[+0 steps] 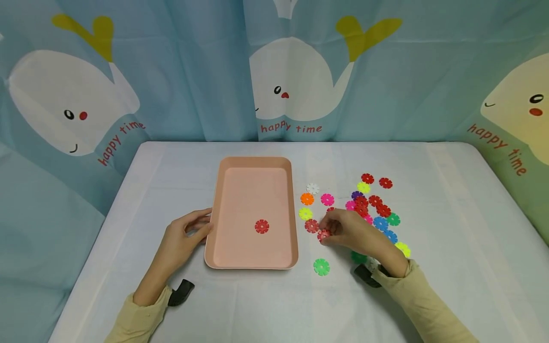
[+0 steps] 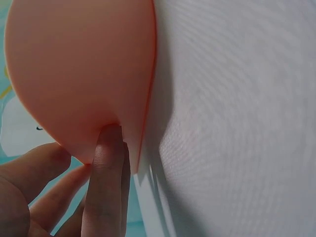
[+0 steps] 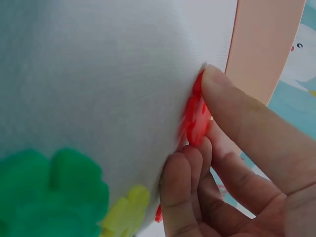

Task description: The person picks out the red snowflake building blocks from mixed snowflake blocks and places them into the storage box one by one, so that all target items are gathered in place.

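Observation:
A pink tray (image 1: 257, 259) lies on the white table, with one red flower-shaped plastic disc (image 1: 262, 226) in it. My left hand (image 1: 182, 238) holds the tray's left edge, thumb and fingertips at the rim and outer wall (image 2: 84, 69). To the right of the tray, my right hand (image 1: 356, 231) pinches a red notched disc (image 3: 199, 113) between thumb and fingers, close over the table. Another red disc (image 1: 311, 226) lies just left of those fingertips. Part of the loose discs is hidden beneath the right hand.
Loose discs spread right of the tray, among them yellow (image 1: 305, 214), orange (image 1: 307, 198), white (image 1: 312, 189), pink (image 1: 327, 199), blue (image 1: 380, 223) and green (image 1: 321, 267). Several red ones (image 1: 375, 200) cluster farther right. A blue curtain (image 1: 206, 71) printed with whales hangs behind the table.

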### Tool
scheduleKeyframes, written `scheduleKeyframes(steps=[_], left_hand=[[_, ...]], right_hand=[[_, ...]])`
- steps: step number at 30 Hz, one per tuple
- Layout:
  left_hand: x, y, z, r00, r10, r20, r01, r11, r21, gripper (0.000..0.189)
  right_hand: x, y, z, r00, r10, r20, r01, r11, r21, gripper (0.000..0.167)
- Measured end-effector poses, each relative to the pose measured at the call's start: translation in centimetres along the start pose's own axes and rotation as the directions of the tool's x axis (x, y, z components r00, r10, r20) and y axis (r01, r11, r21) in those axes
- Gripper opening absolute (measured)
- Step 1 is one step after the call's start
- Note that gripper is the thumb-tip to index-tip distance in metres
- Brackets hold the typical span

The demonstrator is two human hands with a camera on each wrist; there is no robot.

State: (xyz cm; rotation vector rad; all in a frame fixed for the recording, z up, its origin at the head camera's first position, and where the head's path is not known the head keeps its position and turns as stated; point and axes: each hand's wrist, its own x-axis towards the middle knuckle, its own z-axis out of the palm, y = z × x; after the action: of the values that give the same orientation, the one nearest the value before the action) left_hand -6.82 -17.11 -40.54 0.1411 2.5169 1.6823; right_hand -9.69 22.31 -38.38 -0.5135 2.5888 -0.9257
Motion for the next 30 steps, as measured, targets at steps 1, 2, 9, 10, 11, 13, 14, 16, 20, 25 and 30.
scheduleKeyframes(steps=[1, 2, 9, 10, 11, 13, 14, 16, 20, 25, 30], left_hand=[[0.0, 0.01, 0.0, 1.0, 0.0, 0.001, 0.0, 1.0, -0.001, 0.04], [0.0, 0.03, 0.0, 1.0, 0.0, 0.001, 0.0, 1.0, -0.001, 0.04], [-0.01, 0.1, -0.01, 1.0, -0.001, 0.0, 0.001, 1.0, -0.002, 0.04], [0.0, 0.1, -0.01, 1.0, 0.0, -0.002, 0.0, 1.0, -0.001, 0.04], [0.0, 0.1, 0.0, 1.0, 0.0, -0.003, 0.0, 1.0, 0.001, 0.04], [0.0, 0.1, 0.02, 1.0, 0.002, -0.005, -0.002, 1.0, 0.005, 0.04], [0.0, 0.1, 0.03, 1.0, 0.003, -0.005, -0.003, 1.0, 0.006, 0.039], [0.01, 0.1, 0.04, 1.0, 0.007, -0.005, -0.007, 1.0, 0.01, 0.04], [-0.01, 0.18, 0.03, 1.0, 0.012, -0.002, -0.012, 1.0, 0.011, 0.04], [-0.05, 0.21, 0.05, 1.0, 0.005, -0.008, -0.005, 1.0, 0.016, 0.04], [-0.09, 0.2, 0.05, 1.0, 0.003, -0.011, -0.002, 1.0, 0.018, 0.039]], right_hand=[[-0.01, -0.01, 0.0, 1.0, 0.0, -0.002, 0.0, 1.0, 0.001, 0.029], [-0.02, -0.02, 0.0, 1.0, 0.0, -0.005, 0.0, 1.0, 0.001, 0.029], [-0.06, -0.18, -0.09, 1.0, 0.006, -0.013, -0.005, 1.0, 0.013, 0.029], [-0.05, -0.2, -0.1, 1.0, 0.005, -0.012, -0.005, 1.0, 0.015, 0.029], [-0.03, -0.21, -0.1, 1.0, 0.004, -0.011, -0.004, 1.0, 0.017, 0.028], [-0.01, -0.2, -0.11, 1.0, 0.004, -0.004, -0.004, 1.0, 0.026, 0.027], [-0.01, -0.19, -0.12, 1.0, 0.004, -0.001, -0.004, 1.0, 0.03, 0.026], [-0.03, -0.13, -0.12, 1.0, 0.007, 0.005, -0.007, 0.999, 0.04, 0.023], [-0.06, -0.04, -0.09, 1.0, -0.001, 0.007, 0.0, 0.999, 0.048, 0.02], [0.08, -0.07, -0.06, 0.999, -0.034, -0.025, 0.035, 0.998, 0.052, 0.018], [0.32, -0.35, -0.15, 0.997, -0.057, -0.046, 0.06, 0.996, 0.068, 0.02]])
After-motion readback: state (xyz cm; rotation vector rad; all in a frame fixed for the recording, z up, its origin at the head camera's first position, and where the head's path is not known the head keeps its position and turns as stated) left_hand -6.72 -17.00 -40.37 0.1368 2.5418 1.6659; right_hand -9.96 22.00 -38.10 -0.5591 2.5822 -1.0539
